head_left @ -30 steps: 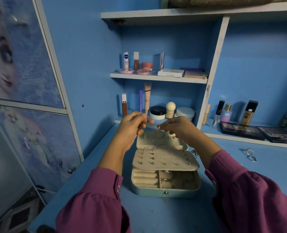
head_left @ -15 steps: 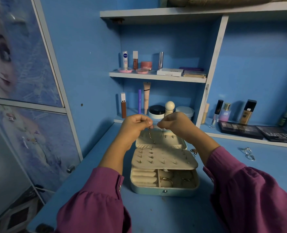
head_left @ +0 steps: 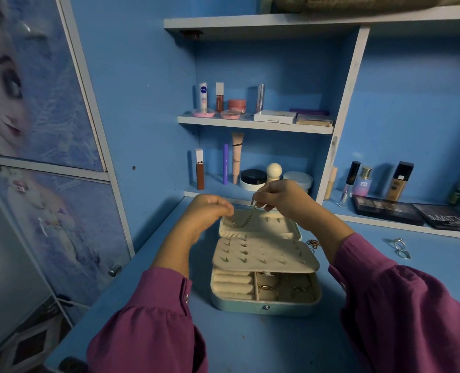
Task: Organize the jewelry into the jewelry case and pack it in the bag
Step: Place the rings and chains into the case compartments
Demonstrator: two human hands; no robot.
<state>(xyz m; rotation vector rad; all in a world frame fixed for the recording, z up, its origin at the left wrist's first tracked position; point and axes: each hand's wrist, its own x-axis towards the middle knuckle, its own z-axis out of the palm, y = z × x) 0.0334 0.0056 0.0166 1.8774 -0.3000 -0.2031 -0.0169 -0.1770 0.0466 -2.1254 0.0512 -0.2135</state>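
A: Starting at the left, what is the left hand (head_left: 210,214) doing?

B: It is hovering with its fingers (head_left: 224,208) curled together, and their tips seem to be pinching one end of the thin chain (head_left: 243,220), though the contact point is too small to confirm.

A: And where is the chain lying relative to those fingers?

B: It is sagging just to the right of and below them, draping over the upright cream lid (head_left: 261,224) of the jewelry case (head_left: 266,305).

A: What is happening at the chain's other end?

B: The right hand (head_left: 282,196) is pinching it between thumb and fingertips (head_left: 258,201), the remaining fingers curling in behind.

A: What is sitting below both sets of fingers?

B: The earring panel (head_left: 266,254), studded with small posts, is folding out over the case; under it, ring rolls (head_left: 232,285) and a compartment holding rings (head_left: 267,290) are showing.

A: Farther right of the fingers?

B: A small jewelry piece (head_left: 312,243) is lying on the blue desk (head_left: 263,345) just beside the case, and silver rings (head_left: 399,247) are resting well apart
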